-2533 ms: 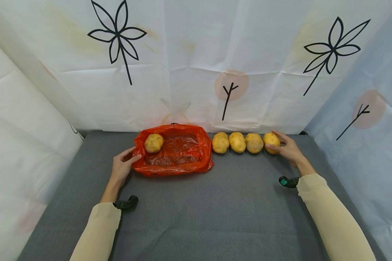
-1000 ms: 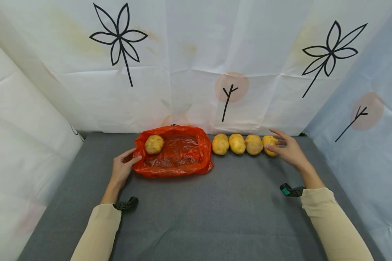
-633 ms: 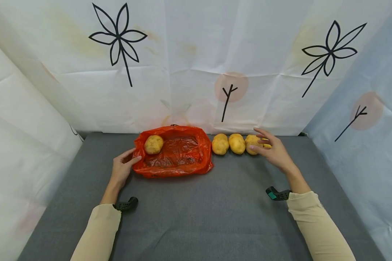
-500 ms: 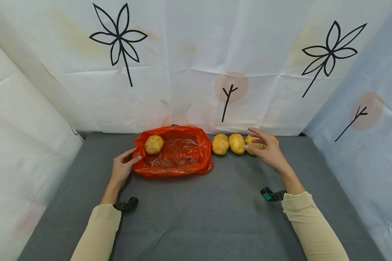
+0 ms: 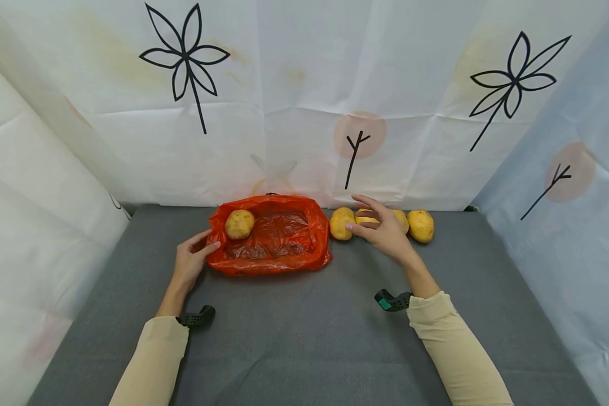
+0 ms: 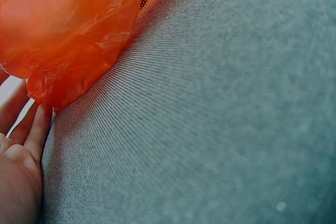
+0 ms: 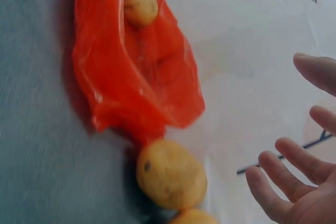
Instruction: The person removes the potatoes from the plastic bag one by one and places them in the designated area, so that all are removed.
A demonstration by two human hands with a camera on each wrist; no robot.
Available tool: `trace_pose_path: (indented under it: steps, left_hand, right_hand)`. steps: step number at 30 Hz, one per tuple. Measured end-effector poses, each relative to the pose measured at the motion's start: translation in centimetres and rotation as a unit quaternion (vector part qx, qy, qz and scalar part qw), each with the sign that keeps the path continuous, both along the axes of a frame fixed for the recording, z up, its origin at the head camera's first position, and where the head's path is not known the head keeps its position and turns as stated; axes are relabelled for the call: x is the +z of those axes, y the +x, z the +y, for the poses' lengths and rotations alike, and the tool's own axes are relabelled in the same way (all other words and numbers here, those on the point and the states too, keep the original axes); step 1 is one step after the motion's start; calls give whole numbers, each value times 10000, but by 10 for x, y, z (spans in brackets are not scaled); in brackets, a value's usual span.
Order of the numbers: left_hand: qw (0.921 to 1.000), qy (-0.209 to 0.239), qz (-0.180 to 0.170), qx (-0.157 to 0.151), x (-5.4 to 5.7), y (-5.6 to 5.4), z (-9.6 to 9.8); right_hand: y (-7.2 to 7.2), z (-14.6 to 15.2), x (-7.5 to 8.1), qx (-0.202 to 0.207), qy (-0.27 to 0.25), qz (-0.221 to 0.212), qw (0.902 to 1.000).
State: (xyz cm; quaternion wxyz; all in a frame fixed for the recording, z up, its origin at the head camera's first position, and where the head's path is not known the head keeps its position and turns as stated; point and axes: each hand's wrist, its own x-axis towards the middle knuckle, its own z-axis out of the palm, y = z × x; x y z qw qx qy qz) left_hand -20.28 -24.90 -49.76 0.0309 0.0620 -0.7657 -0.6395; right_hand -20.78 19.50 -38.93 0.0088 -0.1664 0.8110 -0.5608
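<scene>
An open red plastic bag (image 5: 274, 266) lies on the grey cloth, one potato (image 5: 239, 224) inside at its left end. My left hand (image 5: 189, 260) holds the bag's left edge, thumb over the near side; in the left wrist view its fingers (image 6: 39, 129) meet the bag's corner. Right of the bag several potatoes stand in a row, among them the nearest potato (image 5: 341, 224) and the far right potato (image 5: 421, 226). My right hand (image 5: 385, 234) hovers over the row with spread fingers and nothing held, partly hiding the middle potatoes. The right wrist view shows its fingers (image 7: 283, 174) apart.
A grey cloth (image 5: 294, 344) covers the table. White printed curtains (image 5: 294, 73) stand close behind the bag and potatoes, and on both sides. Each wrist wears a dark camera band.
My right hand has let go of the far right potato and moved left along the row towards the bag. That potato stays at the row's end. My left hand has not moved.
</scene>
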Motion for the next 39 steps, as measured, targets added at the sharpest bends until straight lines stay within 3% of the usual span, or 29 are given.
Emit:
trace_pose_path:
  steps: [7,16,22,39]
  left_hand:
    - [10000,38,9,1,-3,-1,-1]
    - [10000,31,81,-22,-2,0,0]
    - [10000,68,37,-31,-2,0,-1]
    - [9999,56,84,-76,-2,-1,-3]
  right_hand:
    - [-6,-26,5,302,-117,161,9993]
    - [-20,-65,3,605,-286,44,9978]
    - [-28,-91,0,743,-81,50,9972]
    - [-46,-163,-27,930,119,-617,9937]
